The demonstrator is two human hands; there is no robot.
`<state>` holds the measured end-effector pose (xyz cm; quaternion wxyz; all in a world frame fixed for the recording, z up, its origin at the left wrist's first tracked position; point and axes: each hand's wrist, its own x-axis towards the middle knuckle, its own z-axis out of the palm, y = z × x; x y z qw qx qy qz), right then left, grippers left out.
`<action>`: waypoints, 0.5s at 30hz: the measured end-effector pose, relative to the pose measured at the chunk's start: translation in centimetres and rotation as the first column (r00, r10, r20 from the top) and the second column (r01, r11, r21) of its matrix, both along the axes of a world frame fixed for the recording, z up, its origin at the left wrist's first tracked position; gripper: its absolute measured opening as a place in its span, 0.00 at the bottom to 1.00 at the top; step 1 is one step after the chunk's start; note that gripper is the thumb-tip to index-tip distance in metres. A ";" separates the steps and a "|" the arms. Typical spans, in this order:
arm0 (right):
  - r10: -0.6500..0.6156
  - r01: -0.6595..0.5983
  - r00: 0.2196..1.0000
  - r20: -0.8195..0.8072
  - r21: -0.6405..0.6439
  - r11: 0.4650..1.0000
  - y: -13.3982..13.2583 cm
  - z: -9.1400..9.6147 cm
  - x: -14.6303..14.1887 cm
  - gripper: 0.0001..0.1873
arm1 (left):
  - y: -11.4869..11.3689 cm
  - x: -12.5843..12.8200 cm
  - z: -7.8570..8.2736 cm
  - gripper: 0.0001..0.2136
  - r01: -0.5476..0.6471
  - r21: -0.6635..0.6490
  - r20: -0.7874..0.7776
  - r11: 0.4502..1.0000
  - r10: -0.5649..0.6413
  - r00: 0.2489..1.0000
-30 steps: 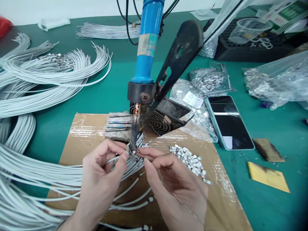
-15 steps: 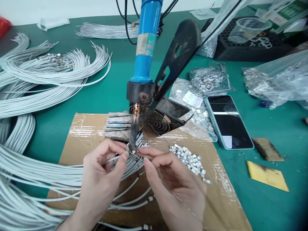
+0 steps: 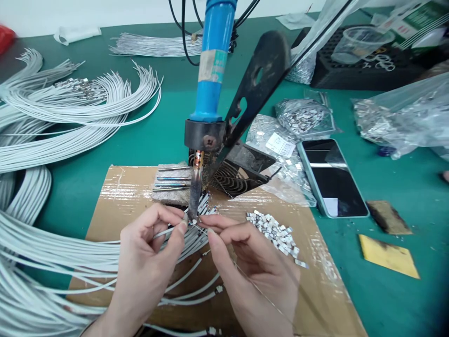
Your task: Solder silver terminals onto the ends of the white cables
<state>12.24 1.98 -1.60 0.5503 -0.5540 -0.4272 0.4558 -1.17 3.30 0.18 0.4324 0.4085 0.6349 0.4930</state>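
Observation:
My left hand (image 3: pixel 150 252) pinches a white cable (image 3: pixel 164 232) close to its end, right beneath the tip of a blue-handled soldering iron (image 3: pixel 210 84) held in a black stand (image 3: pixel 257 84). Between thumb and fingers, my right hand (image 3: pixel 252 267) grips a thin solder wire (image 3: pixel 264 296), whose end reaches the same spot at the iron's tip. A tiny metal piece shows there at the cable end; its details are too small to make out. Other white cables (image 3: pixel 196 245) lie under and behind my fingers on the cardboard (image 3: pixel 115 192).
Small metal connectors (image 3: pixel 275 234) are heaped right of my right hand. Beyond them lie bags of metal parts (image 3: pixel 305 114), a phone (image 3: pixel 335 178) and a yellow sponge (image 3: pixel 389 256). Large cable bundles (image 3: pixel 70 112) cover the left side. Metal rods rest on a grey block (image 3: pixel 171 185).
Hardly anything differs. My right hand has shifted very slightly left; both hands keep their hold at the iron's tip.

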 end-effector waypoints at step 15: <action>-0.010 0.007 0.998 0.059 0.061 0.998 0.0 0.0 0.0 0.10 | 0.0 1.1 0.6 0.08 -0.090 -0.007 0.057 0.996 0.091 0.994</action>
